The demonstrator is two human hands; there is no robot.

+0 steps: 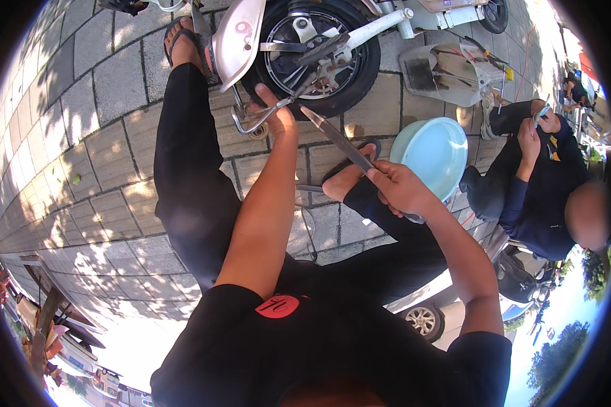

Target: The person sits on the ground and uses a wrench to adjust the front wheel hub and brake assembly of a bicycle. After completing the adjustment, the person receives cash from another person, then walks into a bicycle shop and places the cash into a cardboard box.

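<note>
Low beside the parked scooter [305, 44], a flat metal bar [339, 140] is grasped in the right grip [402, 186], its far end held just by the tyre [346, 95], while the left grip [282, 124] is set at the chrome bracket [268, 117], whether closed on it cannot be told. Work judged under way: wheel seen mounted, tyre around its rim, remaining steps not readable. Movement at right is bounded by the right foot [346, 180] and blue basin [399, 146]; wider room is offered over paving [122, 149] beyond the left leg [190, 149].
</note>
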